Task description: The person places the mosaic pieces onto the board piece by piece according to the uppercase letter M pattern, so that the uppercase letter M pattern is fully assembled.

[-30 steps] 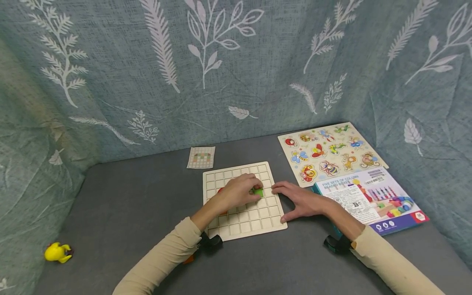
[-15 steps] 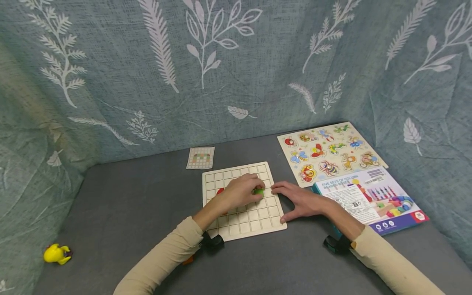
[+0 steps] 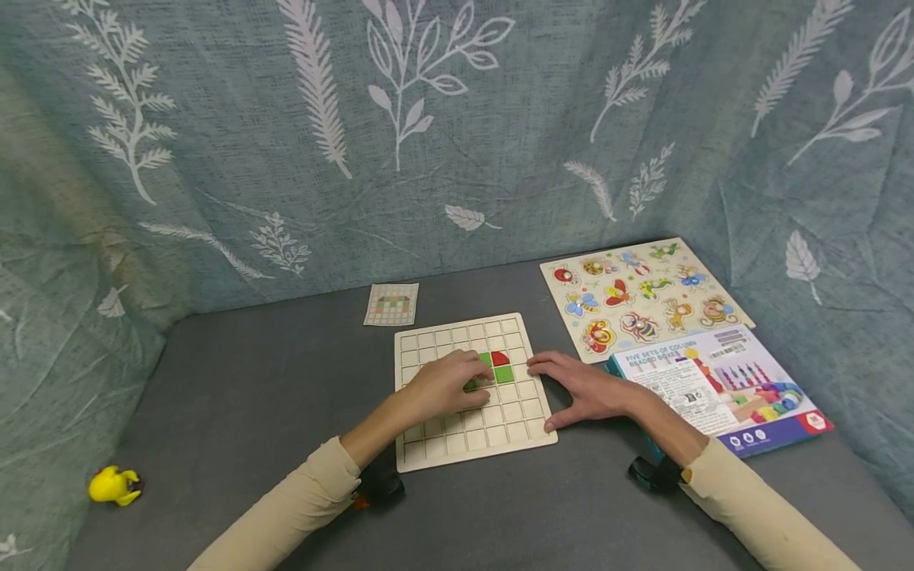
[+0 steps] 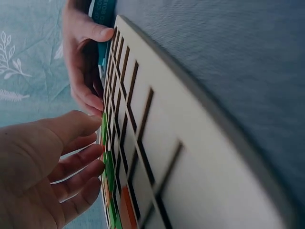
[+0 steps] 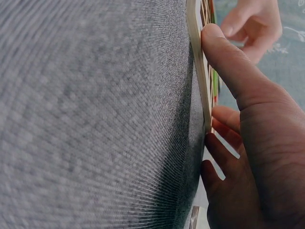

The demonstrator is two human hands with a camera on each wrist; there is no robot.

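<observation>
A square wooden grid board (image 3: 510, 432) lies on the table, with coloured tiles in some of its cells. Among them are a red rounded tile (image 3: 501, 358) and a green square tile (image 3: 504, 373) just below it. My left hand (image 3: 451, 385) hovers over the middle of the board, fingers loosely bent and holding nothing; it hides some tiles. In the left wrist view, a row of green tiles (image 4: 109, 171) and an orange-red tile (image 4: 127, 207) show beyond the fingertips. My right hand (image 3: 589, 386) rests along the board's right edge, thumb and fingers spread and touching it.
A small pattern card (image 3: 391, 305) lies behind the board. At the right are an insect puzzle board (image 3: 635, 297) and a beaded-toy box (image 3: 721, 388). A yellow toy (image 3: 114, 485) sits far left. Something orange (image 3: 360, 501) shows partly beside the left sleeve.
My left hand has let go of the green tile and drawn back to the left, uncovering it and the red rounded tile. The right hand has stayed at the board's edge.
</observation>
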